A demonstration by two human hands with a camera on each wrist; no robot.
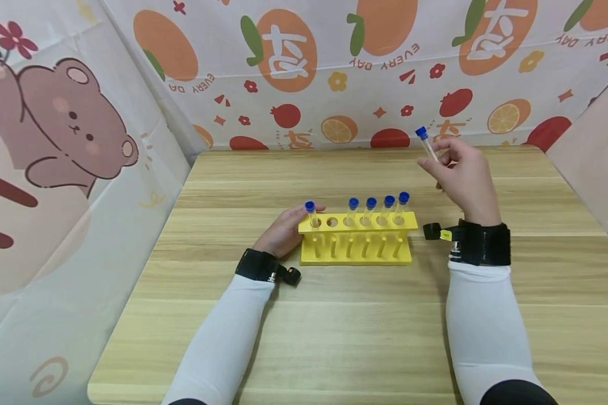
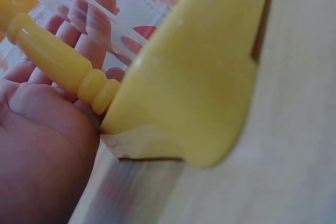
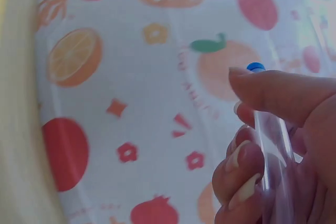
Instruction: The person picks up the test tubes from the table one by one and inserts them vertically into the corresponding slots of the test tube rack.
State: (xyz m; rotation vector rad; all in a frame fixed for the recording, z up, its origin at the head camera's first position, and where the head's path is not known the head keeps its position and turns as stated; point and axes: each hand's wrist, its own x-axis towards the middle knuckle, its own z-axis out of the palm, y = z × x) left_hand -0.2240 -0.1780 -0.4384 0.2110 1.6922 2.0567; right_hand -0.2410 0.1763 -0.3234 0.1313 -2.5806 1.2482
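From the head view, a yellow test tube rack (image 1: 357, 239) stands on the wooden table (image 1: 334, 337), roughly midway between the person's two forearms in white sleeves. Five clear tubes with blue caps stand in it: one at its left end (image 1: 311, 215), then an empty hole (image 1: 332, 222), then four in a row (image 1: 377, 209) to the right end. The left hand (image 1: 284, 230) lies against the rack's left end, fingers reaching behind it near the lone tube; whether they grip anything I cannot tell from here. The right hand (image 1: 463, 177) is raised above the table, right of the rack and well clear of it, pinching a sixth blue-capped test tube (image 1: 427, 143), tilted, cap uppermost. In the left wrist view, the rack's yellow end wall (image 2: 199, 72) fills the frame, a turned yellow post (image 2: 58, 64) crosses the open palm (image 2: 47, 124), and the fingers (image 2: 89, 17) show fairly straight behind a clear tube. In the right wrist view, the thumb and curled fingers (image 3: 244, 174) close round the held tube (image 3: 273, 150), its blue cap (image 3: 256, 67) peeking above the thumb, with the fruit-print cloth (image 3: 131, 77) behind.
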